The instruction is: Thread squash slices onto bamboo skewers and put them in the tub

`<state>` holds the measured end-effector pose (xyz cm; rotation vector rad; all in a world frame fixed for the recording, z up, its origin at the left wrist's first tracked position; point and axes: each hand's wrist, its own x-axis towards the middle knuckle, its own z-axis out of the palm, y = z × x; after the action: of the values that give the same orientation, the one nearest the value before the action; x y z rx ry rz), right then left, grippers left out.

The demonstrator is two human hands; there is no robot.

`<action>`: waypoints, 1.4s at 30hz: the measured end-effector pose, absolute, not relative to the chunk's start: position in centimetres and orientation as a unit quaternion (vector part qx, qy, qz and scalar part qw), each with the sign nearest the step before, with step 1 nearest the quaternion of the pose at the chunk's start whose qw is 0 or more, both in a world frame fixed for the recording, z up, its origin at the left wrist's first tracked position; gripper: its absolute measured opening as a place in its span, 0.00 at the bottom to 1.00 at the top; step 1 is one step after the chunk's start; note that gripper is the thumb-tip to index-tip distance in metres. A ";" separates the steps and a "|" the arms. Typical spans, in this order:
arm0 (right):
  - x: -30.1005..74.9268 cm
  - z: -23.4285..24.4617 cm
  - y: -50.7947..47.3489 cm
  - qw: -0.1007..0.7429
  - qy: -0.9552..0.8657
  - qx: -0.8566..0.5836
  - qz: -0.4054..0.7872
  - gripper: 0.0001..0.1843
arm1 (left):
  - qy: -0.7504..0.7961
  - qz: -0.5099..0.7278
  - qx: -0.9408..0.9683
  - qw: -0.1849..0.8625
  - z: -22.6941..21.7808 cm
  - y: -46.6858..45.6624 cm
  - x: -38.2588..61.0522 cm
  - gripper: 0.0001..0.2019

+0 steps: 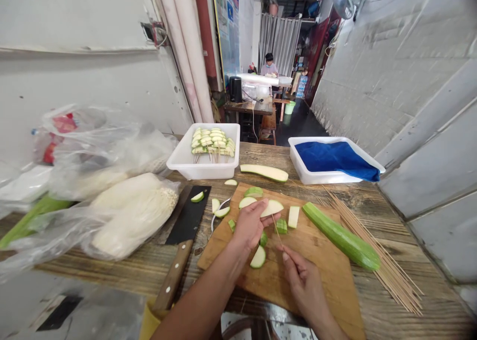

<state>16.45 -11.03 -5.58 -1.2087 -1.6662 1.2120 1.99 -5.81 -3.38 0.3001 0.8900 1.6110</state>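
Note:
My left hand (250, 224) is closed on a pale zucchini slice (273, 208) with a green rim, above the wooden cutting board (320, 285). Pinched in my right hand (303, 280) is a thin wooden skewer (277, 229), whose far end meets the slice's lower edge; how deep it goes in I cannot tell. Several cut zucchini pieces lie around my hands, among them a half-round slice (258, 257) and an upright-looking pale block (293, 216). A whole-looking green zucchini (341, 235) rests across the board's right edge.
Left of the board lies a cleaver (182, 245). Bagged enoki mushrooms (130, 215) sit farther left. A white tub (203, 171) holds skewered slices; another tub (328, 178) carries a blue cloth (331, 157). Loose skewers (387, 270) lie right. A halved zucchini (264, 172) lies behind the board. A person (269, 66) sits far back.

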 end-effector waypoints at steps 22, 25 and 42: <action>16.4 -5.5 -11.1 0.381 -0.635 -0.479 0.470 0.21 | 0.393 0.684 0.129 0.601 -3.7 -5.8 2.2 0.08; 16.3 -5.4 -11.0 0.381 -0.631 -0.484 0.473 0.23 | 0.400 0.684 0.132 0.595 -3.7 -5.7 2.3 0.08; 16.4 -5.6 -10.9 0.389 -0.624 -0.476 0.482 0.21 | 0.400 0.682 0.143 0.596 -3.7 -5.8 2.4 0.09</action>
<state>16.36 -10.86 -5.62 -1.2105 -1.5876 1.2251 2.43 -5.81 -3.71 0.3326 0.9289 1.5831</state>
